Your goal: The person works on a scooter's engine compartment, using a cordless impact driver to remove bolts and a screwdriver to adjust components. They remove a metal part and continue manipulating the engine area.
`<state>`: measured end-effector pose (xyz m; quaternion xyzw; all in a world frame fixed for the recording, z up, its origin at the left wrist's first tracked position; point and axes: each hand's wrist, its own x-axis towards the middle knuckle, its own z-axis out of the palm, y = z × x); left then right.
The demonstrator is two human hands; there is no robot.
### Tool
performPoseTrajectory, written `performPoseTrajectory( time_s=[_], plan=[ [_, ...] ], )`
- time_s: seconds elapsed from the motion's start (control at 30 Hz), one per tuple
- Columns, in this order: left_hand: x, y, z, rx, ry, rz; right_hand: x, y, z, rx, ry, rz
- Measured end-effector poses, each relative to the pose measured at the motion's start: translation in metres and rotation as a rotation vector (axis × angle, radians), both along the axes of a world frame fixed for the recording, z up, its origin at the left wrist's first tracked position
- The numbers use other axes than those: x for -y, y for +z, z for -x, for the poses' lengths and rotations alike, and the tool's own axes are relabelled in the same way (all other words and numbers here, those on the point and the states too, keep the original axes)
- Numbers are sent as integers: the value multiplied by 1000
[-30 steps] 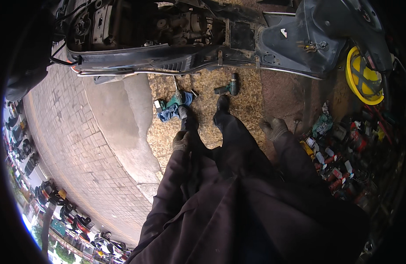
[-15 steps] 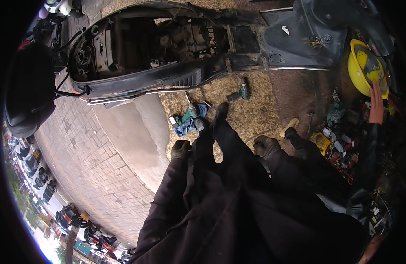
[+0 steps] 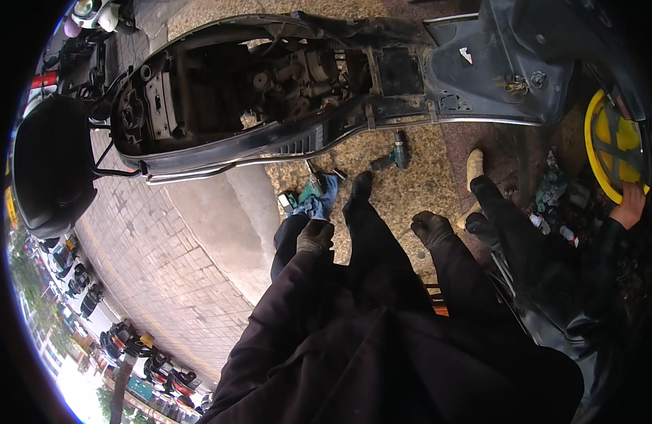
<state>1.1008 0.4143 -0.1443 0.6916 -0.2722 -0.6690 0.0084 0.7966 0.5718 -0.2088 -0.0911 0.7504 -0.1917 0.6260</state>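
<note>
- Before the person, the gloved left hand [image 3: 315, 237] has curled fingers; I cannot tell if it holds something.
- The gloved right hand [image 3: 432, 230] is curled likewise; its hold I cannot tell.
- A green power tool [image 3: 315, 185] lies with blue cloth [image 3: 324, 202] on the ground, beyond the left hand, near the scooter [image 3: 400, 71].

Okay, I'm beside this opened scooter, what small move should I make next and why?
Perhaps lower your left hand toward the green tool by the blue cloth: neither that hand nor your right hand shows anything held, and the tool appears just ahead of the left.
</note>
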Motion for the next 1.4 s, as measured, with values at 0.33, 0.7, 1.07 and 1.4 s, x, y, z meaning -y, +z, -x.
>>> performPoseTrajectory(
  time_s=[0.33, 0.7, 1.07, 1.4],
  plan=[
    [53, -28, -31, 13, -251, -66, -2, -12, -58, -75, -116, 184],
    [129, -100, -186, -116, -444, -186, 4, -22, -309, -240, -302, 283],
    [129, -176, -208, 127, -543, -222, 48, -164, -391, -147, 196, 261],
    [81, -288, -169, 155, -675, -256, 40, -322, -403, 11, -448, -29]
  ],
)
